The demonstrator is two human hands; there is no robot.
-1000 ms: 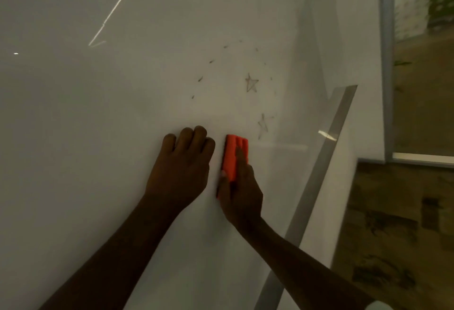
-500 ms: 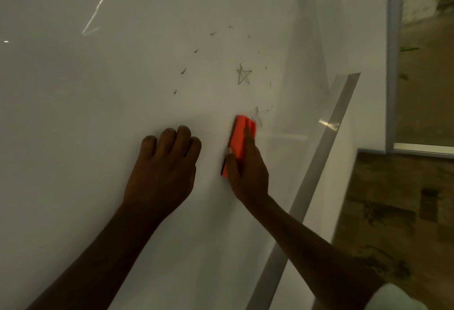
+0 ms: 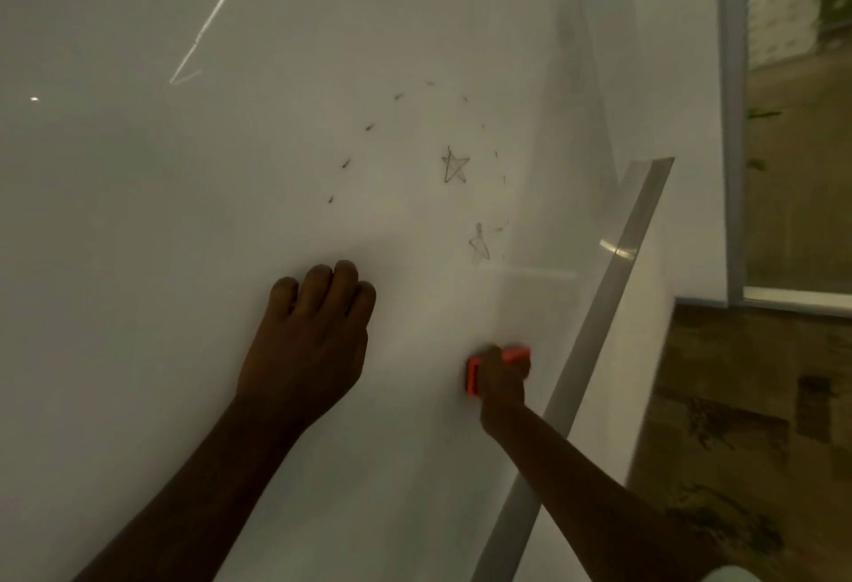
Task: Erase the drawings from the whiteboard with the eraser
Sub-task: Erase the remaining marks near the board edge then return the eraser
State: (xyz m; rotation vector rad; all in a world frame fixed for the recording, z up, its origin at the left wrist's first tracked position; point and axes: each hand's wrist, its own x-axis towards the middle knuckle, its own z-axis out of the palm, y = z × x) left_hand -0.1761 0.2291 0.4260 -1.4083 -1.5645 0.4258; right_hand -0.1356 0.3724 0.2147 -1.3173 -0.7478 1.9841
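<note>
The right hand [image 3: 502, 378] holds the orange eraser [image 3: 475, 374] tight and presses it flat on the whiteboard [image 3: 138, 259], close to the board's right edge. The silver frame [image 3: 594, 332] runs just beside the hand, so there is little room on that side. The left hand [image 3: 309, 346] rests on the board with curled fingers and holds nothing. Between the two hands the board is bare. Above the eraser sits a faint star [image 3: 479, 242], then a clear star [image 3: 455, 165], with small dashes [image 3: 369, 127] curving around them. Left of the hands the board is wide and white.
</note>
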